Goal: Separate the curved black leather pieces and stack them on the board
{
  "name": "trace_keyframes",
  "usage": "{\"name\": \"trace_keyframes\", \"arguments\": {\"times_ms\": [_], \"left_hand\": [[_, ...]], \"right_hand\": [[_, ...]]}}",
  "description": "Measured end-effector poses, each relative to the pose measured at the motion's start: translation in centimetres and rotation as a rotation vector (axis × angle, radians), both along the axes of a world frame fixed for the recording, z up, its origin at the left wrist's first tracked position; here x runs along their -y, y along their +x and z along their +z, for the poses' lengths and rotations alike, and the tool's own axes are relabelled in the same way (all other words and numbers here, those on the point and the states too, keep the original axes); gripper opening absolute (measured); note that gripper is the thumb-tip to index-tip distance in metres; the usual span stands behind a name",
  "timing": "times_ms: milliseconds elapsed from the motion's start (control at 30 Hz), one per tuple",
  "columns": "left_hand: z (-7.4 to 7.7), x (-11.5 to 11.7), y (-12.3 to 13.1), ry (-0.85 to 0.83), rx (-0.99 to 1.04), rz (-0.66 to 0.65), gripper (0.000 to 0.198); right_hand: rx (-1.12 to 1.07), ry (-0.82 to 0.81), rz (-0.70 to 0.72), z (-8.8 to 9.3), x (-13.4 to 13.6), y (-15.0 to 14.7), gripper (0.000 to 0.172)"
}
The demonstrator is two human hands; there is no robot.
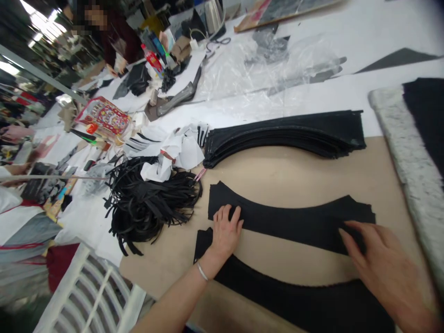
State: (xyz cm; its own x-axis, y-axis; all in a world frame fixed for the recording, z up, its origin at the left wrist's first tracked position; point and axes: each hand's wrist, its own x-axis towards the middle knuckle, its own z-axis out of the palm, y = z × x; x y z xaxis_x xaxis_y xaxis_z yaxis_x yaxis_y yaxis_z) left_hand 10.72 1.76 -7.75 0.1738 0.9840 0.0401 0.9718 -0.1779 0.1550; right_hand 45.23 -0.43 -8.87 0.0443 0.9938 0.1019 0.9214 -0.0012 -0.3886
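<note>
I see the black panel [291, 223] on the near side of the black stack [284, 133]; my left hand [226, 233] lies loosely spread on one end, my right hand [383, 256] half-curled at the other, its hold unclear. Uneven pressure could skew the panel.

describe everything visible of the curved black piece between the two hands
The curved black piece looks matte, like fabric or leather, with a concave far edge, straighter near edge and angled ends. It lies flat on the tan surface. The left hand rests on its left end; the right hand is at its right end.
</note>
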Motion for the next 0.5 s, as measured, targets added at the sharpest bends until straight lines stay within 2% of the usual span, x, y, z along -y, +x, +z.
{"name": "trace_keyframes", "arguments": {"times_ms": [100, 167, 200, 267, 333, 367, 433, 500], "left_hand": [[0.3, -0.3, -0.2, -0.042, 0.057, -0.004, 0.042], [0.9, -0.8, -1.0, -0.07, 0.211, 0.015, 0.035], [1.4, -0.9, -1.7, -0.071, 0.312, 0.059, 0.031], [2.4, -0.9, -3.9, -0.063, 0.489, 0.239, 0.024], [3.2, -0.2, -6.6, -0.059, 0.549, 0.455, 0.021], [3.5, 0.6, -8.0, -0.068, 0.541, 0.536, 0.021], [3.8, 2.6, -10.2, -0.106, 0.497, 0.629, 0.017], [3.7, 5.0, -11.2, -0.157, 0.46, 0.664, 0.01]], "right_hand": [[0.064, -0.005, 0.053, 0.5, -0.4, -1.1, 0.047], [0.066, -0.035, -0.002, 0.8, -0.3, -1.4, 0.048], [0.037, -0.065, -0.032, 1.2, -0.2, -1.8, 0.047], [-0.093, -0.135, -0.063, 2.4, 0.6, -4.0, 0.044], [-0.314, -0.235, 0.011, 3.8, 2.0, -8.3, 0.04], [-0.438, -0.31, 0.104, 4.4, 2.8, -11.1, 0.036], [-0.621, -0.438, 0.247, 5.3, 4.6, -17.1, 0.029], [-0.648, -0.532, 0.376, 5.7, 6.2, -22.2, 0.024]]}}
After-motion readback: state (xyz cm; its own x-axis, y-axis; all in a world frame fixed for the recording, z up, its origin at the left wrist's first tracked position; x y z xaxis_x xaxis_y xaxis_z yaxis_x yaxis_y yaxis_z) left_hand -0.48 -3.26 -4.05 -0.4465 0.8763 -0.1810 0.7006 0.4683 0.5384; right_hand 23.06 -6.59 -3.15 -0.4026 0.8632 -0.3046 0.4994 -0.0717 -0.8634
